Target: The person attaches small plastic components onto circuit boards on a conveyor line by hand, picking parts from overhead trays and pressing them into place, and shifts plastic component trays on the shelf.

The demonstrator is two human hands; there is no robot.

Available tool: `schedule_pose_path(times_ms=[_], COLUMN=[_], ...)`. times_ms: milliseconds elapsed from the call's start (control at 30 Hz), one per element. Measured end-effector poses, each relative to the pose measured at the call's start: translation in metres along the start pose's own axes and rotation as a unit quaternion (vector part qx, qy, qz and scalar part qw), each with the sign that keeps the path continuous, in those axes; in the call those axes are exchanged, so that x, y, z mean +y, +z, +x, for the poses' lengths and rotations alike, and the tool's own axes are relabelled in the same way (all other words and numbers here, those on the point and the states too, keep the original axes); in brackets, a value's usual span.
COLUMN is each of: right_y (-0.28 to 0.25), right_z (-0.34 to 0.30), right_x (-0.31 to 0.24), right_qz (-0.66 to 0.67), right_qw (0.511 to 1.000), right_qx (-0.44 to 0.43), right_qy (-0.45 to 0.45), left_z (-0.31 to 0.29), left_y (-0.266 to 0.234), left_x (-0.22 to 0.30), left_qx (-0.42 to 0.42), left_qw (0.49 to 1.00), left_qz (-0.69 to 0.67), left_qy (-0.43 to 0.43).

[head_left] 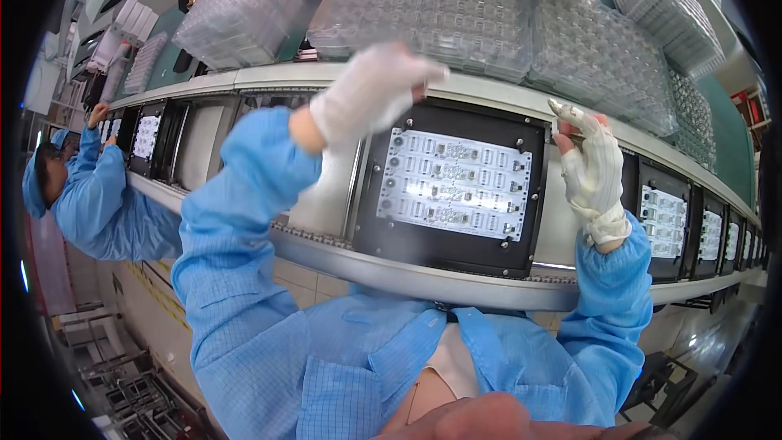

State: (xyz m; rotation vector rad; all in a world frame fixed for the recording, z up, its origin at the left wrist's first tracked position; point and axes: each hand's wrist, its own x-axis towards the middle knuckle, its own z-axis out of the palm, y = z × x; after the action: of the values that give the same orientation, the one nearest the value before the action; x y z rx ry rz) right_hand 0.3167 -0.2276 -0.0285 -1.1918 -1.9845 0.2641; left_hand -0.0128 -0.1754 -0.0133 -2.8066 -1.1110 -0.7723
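Observation:
A white circuit board panel (456,183) with rows of small parts lies in a black carrier frame (456,259) on the conveyor in front of me. Over the carrier's far left corner is my left hand (371,94) in a white glove with bare fingertips, its fingers smeared by motion. My right hand (593,169), gloved alike, hovers beyond the carrier's right edge. Its thumb and fingers are bent together in a pinch; whatever is between them is too small to make out. Neither hand touches the panel.
Stacks of clear plastic trays (423,20) stand along the far side of the conveyor rail (481,91). More carriers with white panels (664,212) sit to the right. At the left, a co-worker in a blue coat (122,208) reaches over another panel (145,137).

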Motion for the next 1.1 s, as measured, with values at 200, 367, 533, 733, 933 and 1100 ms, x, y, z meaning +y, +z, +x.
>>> schedule_pose_path(times_ms=[200,367,533,733,933,1100], right_y=[0.023,0.032,0.037,0.04,0.037,0.029], right_z=[-0.015,-0.02,-0.023,-0.021,-0.023,-0.029], right_x=[0.005,0.012,0.016,0.009,0.0,-0.016], right_qz=[0.021,0.025,0.038,0.048,0.051,0.047], right_qw=[0.999,0.999,0.998,0.997,0.998,0.998], right_qx=[0.019,0.009,0.009,0.011,-0.009,-0.013], right_qy=[0.02,0.039,0.045,0.052,0.043,0.047], left_z=[-0.049,-0.048,-0.044,-0.037,-0.041,-0.041], left_y=[0.03,0.034,0.03,0.023,0.014,0.002], left_x=[0.02,0.019,0.025,0.019,0.018,0.029], left_qx=[-0.06,-0.1,-0.157,-0.184,-0.148,-0.165], left_qw=[0.996,0.994,0.981,0.979,0.988,0.986], left_qz=[0.017,0.03,0.109,0.081,-0.024,-0.026], left_qy=[0.056,0.031,0.039,0.043,0.022,0.03])
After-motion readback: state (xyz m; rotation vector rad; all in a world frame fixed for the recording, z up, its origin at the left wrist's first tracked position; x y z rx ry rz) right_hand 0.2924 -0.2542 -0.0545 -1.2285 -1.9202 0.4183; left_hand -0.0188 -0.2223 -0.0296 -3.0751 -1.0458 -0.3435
